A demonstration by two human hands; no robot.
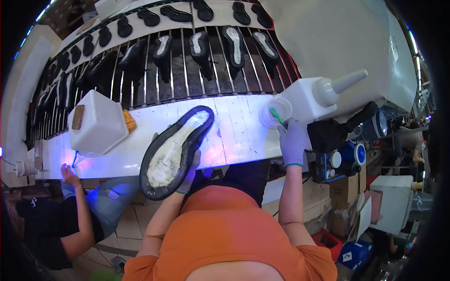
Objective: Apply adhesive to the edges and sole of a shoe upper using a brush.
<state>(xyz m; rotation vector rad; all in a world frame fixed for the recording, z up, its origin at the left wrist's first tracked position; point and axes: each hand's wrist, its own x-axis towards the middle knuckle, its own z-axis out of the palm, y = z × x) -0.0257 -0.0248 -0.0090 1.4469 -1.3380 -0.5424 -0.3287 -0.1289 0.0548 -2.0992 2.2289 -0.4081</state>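
Observation:
My left hand (190,174), in a pale glove, grips a black shoe upper (149,180) from beneath and beside its edge. The upper is turned bottom up, showing a whitish, rough underside. Most of the fingers are hidden behind it. Over at the right, my gloved right hand (294,143) is closed on a small green brush (275,114). Its tip stands inside a whitish cup (287,104) on the bench. A big white squeeze bottle (304,96) with a long nozzle stands right beside the cup.
Beyond the white bench (234,112) runs a roller conveyor (178,86) carrying several upturned uppers, with black soles (176,14) on a shelf behind. A white container (96,124) stands left, near a co-worker's hand (70,175). A blue crate (323,173) with containers sits right.

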